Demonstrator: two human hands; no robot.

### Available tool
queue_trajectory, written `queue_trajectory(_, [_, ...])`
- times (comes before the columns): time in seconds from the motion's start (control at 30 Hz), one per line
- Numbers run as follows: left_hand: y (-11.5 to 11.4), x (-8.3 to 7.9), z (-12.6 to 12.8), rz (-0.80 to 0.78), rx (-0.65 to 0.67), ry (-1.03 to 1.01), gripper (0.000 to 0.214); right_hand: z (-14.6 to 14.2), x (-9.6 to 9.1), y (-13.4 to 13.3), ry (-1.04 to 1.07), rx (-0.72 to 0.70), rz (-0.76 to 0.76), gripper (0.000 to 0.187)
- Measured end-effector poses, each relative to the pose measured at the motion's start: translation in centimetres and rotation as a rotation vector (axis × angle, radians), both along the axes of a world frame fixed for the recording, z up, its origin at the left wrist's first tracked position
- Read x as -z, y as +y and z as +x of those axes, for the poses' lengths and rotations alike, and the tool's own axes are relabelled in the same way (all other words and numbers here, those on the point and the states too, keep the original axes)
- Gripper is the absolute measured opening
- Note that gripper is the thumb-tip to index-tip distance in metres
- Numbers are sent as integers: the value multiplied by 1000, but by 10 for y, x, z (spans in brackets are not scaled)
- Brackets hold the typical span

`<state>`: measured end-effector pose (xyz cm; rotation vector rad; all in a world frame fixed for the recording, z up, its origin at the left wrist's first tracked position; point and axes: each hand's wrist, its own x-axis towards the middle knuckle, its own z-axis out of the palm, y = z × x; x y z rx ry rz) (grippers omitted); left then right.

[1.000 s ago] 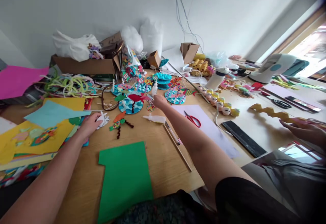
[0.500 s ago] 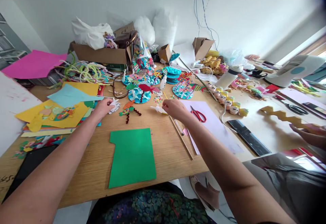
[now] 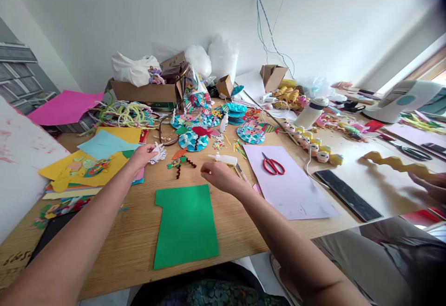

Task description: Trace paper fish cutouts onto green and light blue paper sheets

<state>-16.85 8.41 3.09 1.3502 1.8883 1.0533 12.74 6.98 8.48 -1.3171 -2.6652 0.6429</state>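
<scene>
My left hand [image 3: 143, 154] pinches a white paper cutout [image 3: 159, 153] with a spiky, frilled edge, just right of the coloured papers. Curled closed, my right hand [image 3: 216, 176] hovers over the table in front of a glue bottle [image 3: 226, 159] that lies on its side. Whatever its fingers may hold is hidden. Between the hands lies a small orange and green paper fish [image 3: 178, 157] with brown curly pipe-cleaner pieces. Closer to me, a green sheet [image 3: 188, 227] with a notched upper left corner lies flat.
Red-handled scissors [image 3: 273, 165] rest on a pale lilac sheet [image 3: 296, 194] to the right. Blue decorated discs [image 3: 192, 139] stand behind the hands. A black phone [image 3: 348, 194] lies further right, near another person's hand [image 3: 425, 185] by a yellow egg-carton strip [image 3: 393, 161].
My right hand has moved left and toward me, uncovering the glue bottle on the table. My left hand still holds the white cutout. The camera view has tilted up slightly.
</scene>
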Motion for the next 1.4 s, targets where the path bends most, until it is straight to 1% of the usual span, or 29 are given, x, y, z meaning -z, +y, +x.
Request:
queue_trajectory(0.07, [-4,-5,3,25,18,-58,33,-17,4,8,173,19,-63,18])
queue_trajectory(0.13, [-8,-11,7,37,49,-108,41,-38,8,20,391,93,-220,20])
queue_trajectory(0.2, [-13,-18,12,36,91,-145,44,-61,11,32,456,119,-253,23])
queue_trajectory(0.33, [-22,-30,22,18,179,-179,43,-103,16,48,559,128,-363,16])
queue_trajectory(0.43, [-25,-34,26,10,220,-181,41,-118,20,51,623,150,-472,13])
queue_trajectory(0.5, [-26,-33,26,4,227,-177,41,-118,21,52,670,198,-507,11])
queue_trajectory(0.63, [-27,-22,23,0,190,-131,44,-101,18,50,769,318,-493,12])
queue_trajectory(0.7, [-25,-14,22,-2,160,-73,46,-90,15,45,788,340,-488,13])
queue_trajectory(0.77, [-22,-8,22,-11,141,15,42,-80,13,36,780,323,-502,12])
queue_trajectory(0.83, [-19,-6,22,-18,134,130,32,-71,13,24,754,282,-522,9])
queue_trajectory(0.93, [-19,-15,21,0,127,311,19,-55,16,2,670,204,-521,6])
queue_trajectory(1.03, [-34,-27,26,17,158,439,20,-30,20,-22,492,89,-445,7])
queue_trajectory(1.1, [-50,-30,34,-22,239,478,19,-9,21,-39,423,68,-409,7])
queue_trajectory(1.17, [-68,-27,46,-89,348,491,18,11,22,-55,389,59,-442,8])
queue_trajectory(1.23, [-82,-20,58,-144,432,504,25,25,23,-69,366,40,-464,8])
queue_trajectory(1.3, [-90,-12,65,-191,460,523,28,35,24,-80,359,39,-447,9])
queue_trajectory(1.4, [-92,-6,65,-257,458,529,25,42,25,-95,372,51,-451,10])
